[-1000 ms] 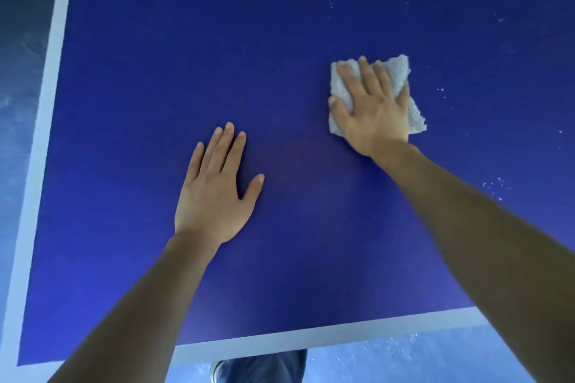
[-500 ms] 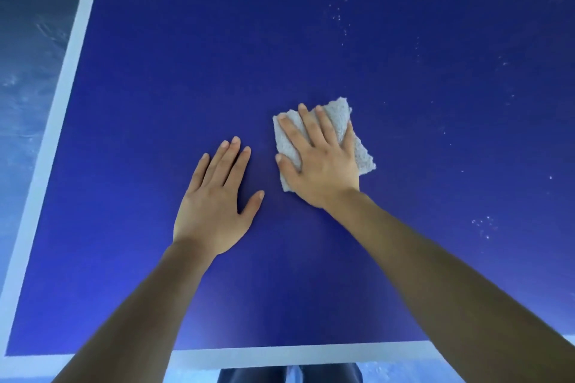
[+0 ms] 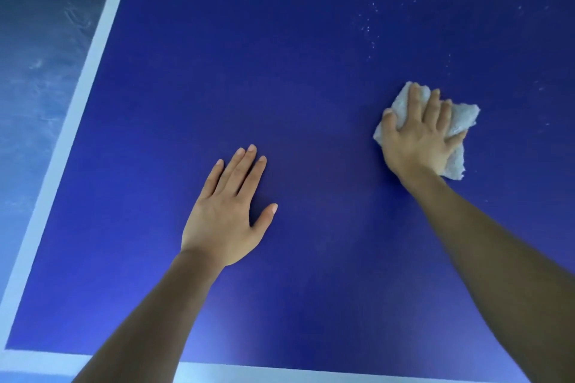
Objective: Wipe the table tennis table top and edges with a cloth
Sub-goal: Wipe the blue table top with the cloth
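On the table [image 3: 280,56], the right hand [image 3: 418,137] is pressing and part-clutching the cloth [image 3: 460,121], likely light, soft, best held bunched under the palm, while the left hand [image 3: 227,211] is lying flat, fingers straight.

Fluffy white cloth [image 3: 463,121] on smooth, matt blue table top [image 3: 249,71].

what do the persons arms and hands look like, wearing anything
Both forearms are bare as far as the frame shows: no sleeves, gloves, watch, bands or rings visible. The left hand and right hand have short, unpainted nails. Nothing worn higher up the arms can be seen.
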